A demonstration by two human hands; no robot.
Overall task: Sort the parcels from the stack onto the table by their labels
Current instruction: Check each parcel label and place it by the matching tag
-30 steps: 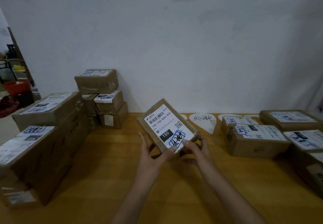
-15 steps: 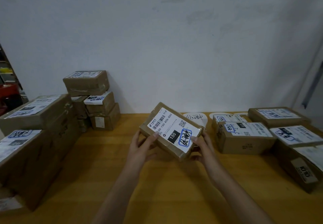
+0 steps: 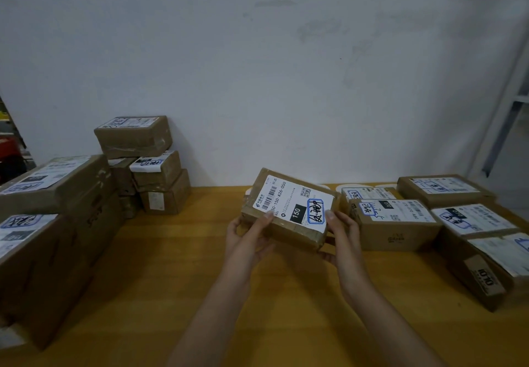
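Cardboard parcel (image 3: 289, 209) marked 150 was held above the surface (image 3: 177, 252) — left grip (image 3: 246, 240) and right grip (image 3: 343, 235) each curled round a near corner. Its label was seemingly being read; a matching group must be picked next. Since earlier, it had been carried rightward, nearer the sorted parcels (image 3: 395, 223).

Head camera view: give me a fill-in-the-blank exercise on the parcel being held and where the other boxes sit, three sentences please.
1. The parcel, gripped by the left hand and the right hand, has the number ____ printed white on black on its label.
2. The unsorted stack stands at the ____ side of the table.
3. The nearest sorted box lies to the ____ of the held parcel.

Missing words: 150; left; right.
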